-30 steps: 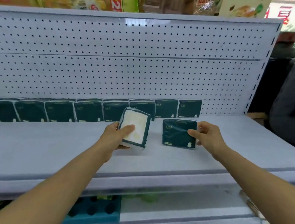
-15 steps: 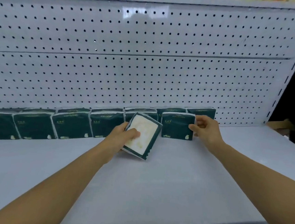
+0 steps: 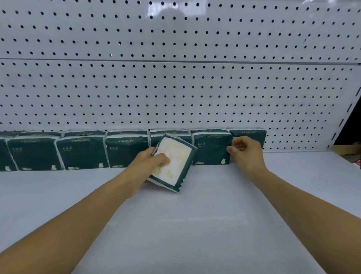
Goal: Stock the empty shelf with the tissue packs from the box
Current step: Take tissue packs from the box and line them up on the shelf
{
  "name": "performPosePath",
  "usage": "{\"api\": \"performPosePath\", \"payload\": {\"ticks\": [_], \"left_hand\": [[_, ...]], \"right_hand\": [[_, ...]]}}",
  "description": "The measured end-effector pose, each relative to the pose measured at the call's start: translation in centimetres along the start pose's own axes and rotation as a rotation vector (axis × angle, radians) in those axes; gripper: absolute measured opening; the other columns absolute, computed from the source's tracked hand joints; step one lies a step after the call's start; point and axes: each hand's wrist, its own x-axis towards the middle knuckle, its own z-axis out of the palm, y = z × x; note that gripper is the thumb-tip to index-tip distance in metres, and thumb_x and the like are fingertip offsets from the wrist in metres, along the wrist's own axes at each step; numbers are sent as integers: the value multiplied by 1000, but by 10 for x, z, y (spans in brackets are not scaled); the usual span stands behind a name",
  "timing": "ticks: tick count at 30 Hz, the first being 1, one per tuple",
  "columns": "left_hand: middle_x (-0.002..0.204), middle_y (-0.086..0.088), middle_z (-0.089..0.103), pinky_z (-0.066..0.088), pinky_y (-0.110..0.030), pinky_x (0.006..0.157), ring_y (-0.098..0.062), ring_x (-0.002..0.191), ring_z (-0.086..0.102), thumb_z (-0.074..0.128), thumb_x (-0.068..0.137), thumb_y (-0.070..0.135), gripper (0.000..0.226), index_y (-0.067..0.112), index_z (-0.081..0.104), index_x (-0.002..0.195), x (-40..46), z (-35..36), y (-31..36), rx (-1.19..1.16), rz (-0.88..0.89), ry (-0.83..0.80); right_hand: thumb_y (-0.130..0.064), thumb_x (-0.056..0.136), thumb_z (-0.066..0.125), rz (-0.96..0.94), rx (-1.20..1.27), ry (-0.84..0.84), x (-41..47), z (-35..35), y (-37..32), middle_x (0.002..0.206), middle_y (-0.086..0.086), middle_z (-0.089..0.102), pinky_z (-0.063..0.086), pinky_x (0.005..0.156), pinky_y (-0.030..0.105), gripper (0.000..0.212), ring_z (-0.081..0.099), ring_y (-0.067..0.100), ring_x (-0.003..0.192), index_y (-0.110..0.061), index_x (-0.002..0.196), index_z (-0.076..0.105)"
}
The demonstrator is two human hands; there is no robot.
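Left hand [image 3: 145, 164]: grasping a tilted tissue pack [image 3: 173, 163], just before the row of packs [image 3: 82, 154].
Right hand [image 3: 244, 153]: pinching the upright pack [image 3: 212, 149] in that row.

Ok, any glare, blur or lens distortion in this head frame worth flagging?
Head view: a soft glare patch on the pegboard near the top; wide-angle bending bows the row of tissue packs and slants the right upright; pack lettering is soft and unreadable; shadows under the forearms on the shelf are faint.

Dark green tissue packs [image 3: 81, 156] upright in row along shelf [image 3: 211, 227] back, 9 to 1 o'clock. One tilted pack [image 3: 173, 162], pale face up, centre, in front of row.
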Motion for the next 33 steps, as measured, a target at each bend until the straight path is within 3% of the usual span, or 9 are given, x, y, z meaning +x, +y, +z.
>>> {"api": "performPosePath", "payload": {"ticks": [3,7,10,12,15,19,23,28,33], "left_hand": [[108,-8,72,57,-44,88,-24,93,69,62,92,21,19,22,61,111,-6,1,4,-12,5,1],[105,-8,73,57,-35,76,-20,92,69,60,95,23,26,14,61,120,-15,14,18,-144,-36,-51],[99,-9,76,59,-39,73,-23,90,70,57,98,24,22,12,63,115,-27,32,34,-337,-117,-147],[102,-12,74,59,-42,71,-27,91,70,49,101,40,36,12,63,117,-31,39,39,-373,-148,-180],[115,-12,69,58,-43,75,-26,101,67,31,94,70,71,14,63,124,-26,38,38,-241,-84,-132],[121,2,68,52,-46,95,-18,114,63,34,91,72,65,25,62,127,-31,45,36,-128,32,-183],[118,-4,70,54,-47,96,-25,110,66,53,96,51,41,21,64,122,-38,65,44,-103,124,-203],[113,-9,72,59,-31,73,-24,100,71,69,90,34,37,15,63,121,-34,81,54,-134,211,-104],[98,-3,73,59,-28,69,-14,81,73,82,78,33,52,29,55,122,-33,98,60,51,349,-53]], "right_hand": [[-12,85,72,-138,-191,79,-13,-8,-4,117,3,52,54,88,41,44,56,19,100,-16,125,52],[-18,73,81,-841,-530,-93,-53,-16,-26,139,5,42,46,97,39,77,40,22,126,-21,140,42],[-22,69,80,-1138,-662,-163,-67,-10,-37,140,5,47,40,98,41,73,44,27,125,-20,135,49],[-13,70,78,-1075,-552,-114,-72,-16,-43,128,-1,59,41,93,38,58,51,19,116,-21,124,58],[-12,81,76,-552,-183,-258,-86,-37,-59,109,-8,68,45,75,22,41,57,-5,86,-22,117,60],[-10,87,71,-84,290,-449,-92,-61,-64,90,-4,75,46,57,12,26,67,0,69,-8,112,63],[-18,88,71,-37,241,-507,-94,-74,-61,84,-3,74,41,57,23,17,62,5,66,-14,105,68],[-21,86,74,35,234,-554,-92,-84,-55,107,6,73,51,74,42,33,68,27,95,-12,116,62],[-25,78,81,-130,12,-419,-88,-94,-58,111,-8,57,46,71,19,58,54,10,86,-36,126,51]]}}
